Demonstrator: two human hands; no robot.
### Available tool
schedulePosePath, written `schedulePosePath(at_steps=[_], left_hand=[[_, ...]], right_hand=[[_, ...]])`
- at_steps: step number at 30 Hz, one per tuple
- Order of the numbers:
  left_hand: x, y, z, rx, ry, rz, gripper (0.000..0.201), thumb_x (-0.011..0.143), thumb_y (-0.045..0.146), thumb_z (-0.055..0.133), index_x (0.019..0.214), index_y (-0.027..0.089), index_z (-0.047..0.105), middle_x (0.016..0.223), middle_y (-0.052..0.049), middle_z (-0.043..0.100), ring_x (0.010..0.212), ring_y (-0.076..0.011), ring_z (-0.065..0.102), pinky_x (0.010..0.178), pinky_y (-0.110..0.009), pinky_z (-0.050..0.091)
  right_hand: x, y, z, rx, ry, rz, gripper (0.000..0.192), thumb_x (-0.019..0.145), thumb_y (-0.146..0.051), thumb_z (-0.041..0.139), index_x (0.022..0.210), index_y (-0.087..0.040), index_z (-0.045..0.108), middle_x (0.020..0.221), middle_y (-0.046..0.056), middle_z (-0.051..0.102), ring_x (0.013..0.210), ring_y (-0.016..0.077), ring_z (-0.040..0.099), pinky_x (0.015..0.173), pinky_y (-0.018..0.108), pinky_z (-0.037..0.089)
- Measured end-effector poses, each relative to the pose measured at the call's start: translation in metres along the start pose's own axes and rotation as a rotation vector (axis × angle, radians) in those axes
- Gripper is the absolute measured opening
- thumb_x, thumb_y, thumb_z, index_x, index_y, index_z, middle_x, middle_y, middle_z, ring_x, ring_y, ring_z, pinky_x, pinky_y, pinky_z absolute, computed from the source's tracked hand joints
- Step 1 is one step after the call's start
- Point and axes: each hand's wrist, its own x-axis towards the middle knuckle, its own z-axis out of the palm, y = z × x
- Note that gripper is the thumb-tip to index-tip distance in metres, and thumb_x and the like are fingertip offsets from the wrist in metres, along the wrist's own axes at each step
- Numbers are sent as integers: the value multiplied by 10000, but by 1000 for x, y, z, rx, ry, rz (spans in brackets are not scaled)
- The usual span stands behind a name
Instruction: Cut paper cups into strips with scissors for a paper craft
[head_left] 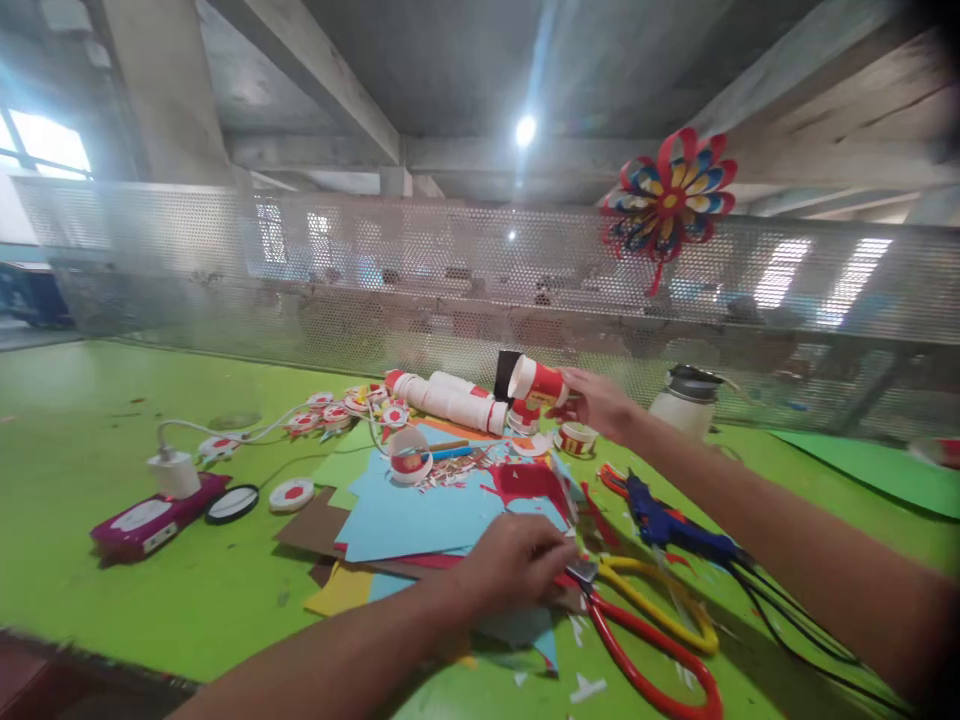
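The right hand [600, 402] is stretched well forward over the desk [90, 420], fingers wrapped around a red-and-white paper cup [536, 381] that it holds lifted and tipped on its side, open mouth turned to the left. The cup hangs just above a small red-and-white piece [525, 415] and right beside the end of a row of nested white cups [446, 398] lying flat on the desk, so it is held where the other cup parts are gathered.

The left hand [517, 562] is low and near, curled down with its fingertips pressed on the pile of coloured paper sheets [420, 515]; it lies just at the pivot of the red and yellow scissors [645, 625]. Whether it grips the scissors' blades or only pins the paper I cannot tell (the fingers cover that spot). The scissors' handles lie flat and free on the desk, pointing toward the person.

To the right of the scissors lies a blue glue gun [667, 522], its black cord trailing off toward the near right. A cut cup ring [409, 455] sits on the blue paper, with a pencil [442, 447] beside it. Round red-and-white discs [292, 493] are scattered to the left, near a white charger [172, 470] and a magenta box [154, 520]. A white jar [686, 400] stands behind the right forearm. On the perforated metal screen [225, 270] at the desk's far edge hangs a red, blue and yellow paper flower [670, 200].
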Motion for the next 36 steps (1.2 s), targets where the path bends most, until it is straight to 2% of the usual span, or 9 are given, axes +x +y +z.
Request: schedulePosePath(at_steps=[2, 5, 7, 13, 16, 21, 26, 32, 36], left_hand=[[5, 0, -3, -160, 156, -127, 243, 882, 350, 536, 841, 151, 669, 718, -30, 650, 640, -118, 560, 618, -230, 430], [14, 5, -8, -355, 377, -239, 290, 864, 432, 553, 899, 150, 613, 772, -39, 625, 696, -148, 578, 603, -252, 460], [20, 15, -12, -452, 440, -267, 372, 803, 463, 632, 1007, 156, 581, 854, -56, 616, 780, -179, 595, 588, -257, 478], [30, 59, -20, -794, 272, -289, 655, 757, 452, 709, 1313, 197, 477, 1191, -111, 601, 986, -213, 604, 792, -321, 516], [35, 71, -15, -887, 253, -299, 695, 764, 387, 726, 1367, 203, 432, 1168, -105, 627, 929, -192, 629, 824, -334, 514], [42, 67, -12, -1021, 350, -333, 634, 748, 282, 748, 1324, 226, 488, 1140, -77, 661, 882, -165, 655, 752, -274, 534], [47, 48, -25, -1178, 299, -392, 365, 805, 297, 669, 1124, 123, 634, 1020, -115, 715, 872, -211, 686, 782, -326, 556], [44, 23, -33, -1265, 411, -562, 195, 822, 192, 620, 982, 90, 666, 882, -105, 735, 750, -193, 687, 743, -360, 574], [41, 8, -37, -1274, 529, -576, 240, 803, 237, 651, 988, 84, 658, 869, -98, 732, 703, -180, 680, 646, -303, 566]], right_hand=[[-39, 7, -2, 115, -40, 9, 280, 1008, -251, 323, 1186, -179, 526, 878, 47, 677, 657, 157, 667, 620, 316, 527], [-90, 18, 2, 254, -65, 6, 273, 989, -267, 312, 1064, -185, 561, 867, 57, 680, 663, 161, 676, 631, 310, 523], [-116, 23, 7, 317, -65, 2, 280, 985, -303, 312, 1024, -189, 564, 875, 58, 678, 663, 159, 675, 633, 310, 524], [-157, 29, 19, 380, -49, -62, 249, 951, -347, 383, 1119, -215, 510, 953, 64, 683, 682, 171, 684, 679, 346, 543], [-162, 35, 22, 328, -28, -110, 303, 944, -371, 399, 1202, -221, 448, 927, 56, 681, 678, 180, 688, 676, 367, 558], [-160, 52, 21, 56, 16, -220, 367, 920, -435, 456, 1186, -185, 496, 883, 65, 658, 692, 206, 678, 620, 375, 561], [-165, 61, 13, -373, 123, -406, 264, 929, -387, 476, 955, -175, 632, 925, 101, 622, 866, 234, 581, 803, 411, 467], [-179, 62, 6, -801, -19, -422, 198, 872, -274, 544, 884, -137, 687, 890, 165, 651, 887, 328, 566, 786, 470, 404], [-187, 67, 4, -1187, -183, -338, 218, 861, -261, 532, 967, -146, 684, 884, 155, 659, 838, 321, 590, 688, 397, 405]])
